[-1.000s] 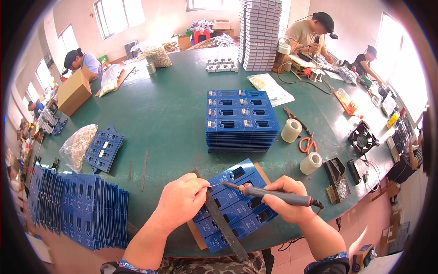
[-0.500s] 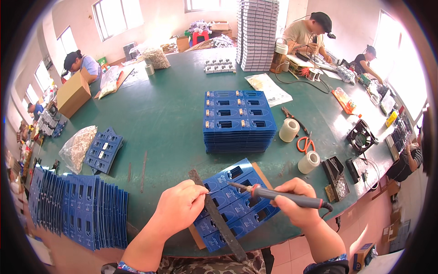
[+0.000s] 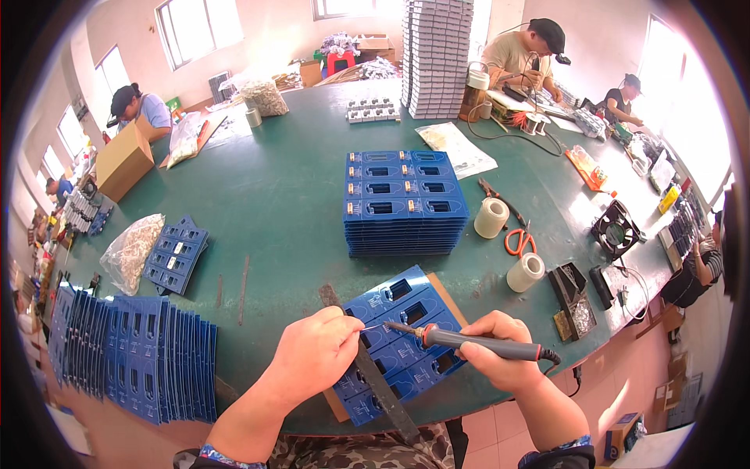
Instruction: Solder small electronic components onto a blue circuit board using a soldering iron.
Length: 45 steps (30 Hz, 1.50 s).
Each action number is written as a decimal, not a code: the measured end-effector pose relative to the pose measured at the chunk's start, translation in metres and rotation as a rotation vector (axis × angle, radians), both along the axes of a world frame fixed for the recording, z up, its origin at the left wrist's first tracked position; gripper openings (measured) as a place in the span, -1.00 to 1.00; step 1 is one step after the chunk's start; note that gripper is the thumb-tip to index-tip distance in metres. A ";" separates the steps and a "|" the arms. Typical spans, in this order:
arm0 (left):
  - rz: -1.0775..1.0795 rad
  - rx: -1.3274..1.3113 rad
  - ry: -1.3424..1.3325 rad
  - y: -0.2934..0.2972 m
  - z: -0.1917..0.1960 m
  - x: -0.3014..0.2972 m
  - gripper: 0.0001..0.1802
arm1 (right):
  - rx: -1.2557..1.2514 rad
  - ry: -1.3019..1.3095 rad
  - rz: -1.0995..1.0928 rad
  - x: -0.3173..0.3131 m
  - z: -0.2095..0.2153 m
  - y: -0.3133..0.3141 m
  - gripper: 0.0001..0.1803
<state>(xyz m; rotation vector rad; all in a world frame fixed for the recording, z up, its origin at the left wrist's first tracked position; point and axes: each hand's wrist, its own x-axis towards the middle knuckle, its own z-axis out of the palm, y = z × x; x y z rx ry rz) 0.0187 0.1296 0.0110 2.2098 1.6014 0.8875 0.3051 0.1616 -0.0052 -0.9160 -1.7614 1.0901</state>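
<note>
A blue circuit board panel [image 3: 402, 356] with rectangular cut-outs lies slanted in front of me on a brown board [image 3: 447, 301]. Across its left part rests a dark flat bar [image 3: 383, 391], running toward my lap. Over that bar, my left hand [image 3: 316, 356] is closed in a pinch; a short bit of thin wire [image 3: 362, 329] shows at its fingertips. My right hand [image 3: 504, 352] grips a grey soldering iron [image 3: 476, 341] by its handle. The iron's tip points left over the panel, close to the left fingertips; contact with the panel cannot be made out.
Beyond the panel stands a stack of blue boards [image 3: 406, 227]. More boards [image 3: 148, 356] stand on edge at left. On the right are tape rolls [image 3: 526, 272], orange-handled scissors [image 3: 519, 241], a dark tray [image 3: 574, 305] and a fan [image 3: 615, 230]. Several people work around the table.
The soldering iron's tip has moved slightly left and down, closer to my left fingertips. My left pinch has shifted a little to the right. The view has tilted slightly.
</note>
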 end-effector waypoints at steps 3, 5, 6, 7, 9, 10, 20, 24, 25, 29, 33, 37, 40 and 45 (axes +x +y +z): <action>-0.001 -0.005 -0.002 0.001 0.001 0.002 -0.88 | 0.000 -0.020 0.007 0.000 0.002 0.000 -0.78; -0.008 -0.016 0.009 0.002 0.002 0.002 -0.88 | 0.026 -0.036 0.020 0.000 0.002 0.000 -0.78; -0.009 -0.015 0.010 0.002 0.002 0.002 -0.88 | 0.027 -0.035 0.018 0.001 0.002 0.000 -0.78; -0.012 -0.019 0.010 0.002 0.003 0.003 -0.88 | 0.034 -0.040 0.021 0.001 0.002 0.000 -0.78; -0.014 -0.025 0.009 0.002 0.003 0.003 -0.88 | 0.040 -0.044 0.024 0.002 0.001 0.000 -0.78; -0.021 -0.026 0.017 0.002 0.003 0.003 -0.88 | 0.044 -0.040 0.026 0.002 0.001 0.000 -0.78; -0.071 -0.069 0.093 0.006 0.008 0.010 -0.85 | 0.053 -0.036 0.029 0.004 0.001 -0.003 -0.78; -0.071 -0.081 0.121 0.006 0.010 0.012 -0.85 | 0.057 -0.030 0.031 0.004 0.005 -0.004 -0.78; -0.067 -0.080 0.127 0.005 0.011 0.012 -0.85 | 0.061 -0.053 0.053 0.003 0.008 -0.004 -0.79; -0.075 -0.085 0.132 0.007 0.010 0.015 -0.85 | 0.071 -0.086 0.058 0.006 0.007 -0.005 -0.80; -0.088 -0.085 0.145 0.008 0.009 0.018 -0.85 | 0.077 -0.087 0.050 0.007 0.011 -0.006 -0.80; -0.086 -0.104 0.170 0.003 0.012 0.017 -0.86 | 0.096 -0.097 0.053 0.007 0.013 -0.008 -0.80; -0.088 -0.097 0.125 -0.009 0.018 0.014 -0.87 | 0.086 -0.059 0.030 0.017 0.009 -0.013 -0.77; -0.194 -0.097 -0.172 -0.036 0.022 0.023 -0.88 | -0.091 0.295 0.025 0.020 0.007 -0.036 -0.60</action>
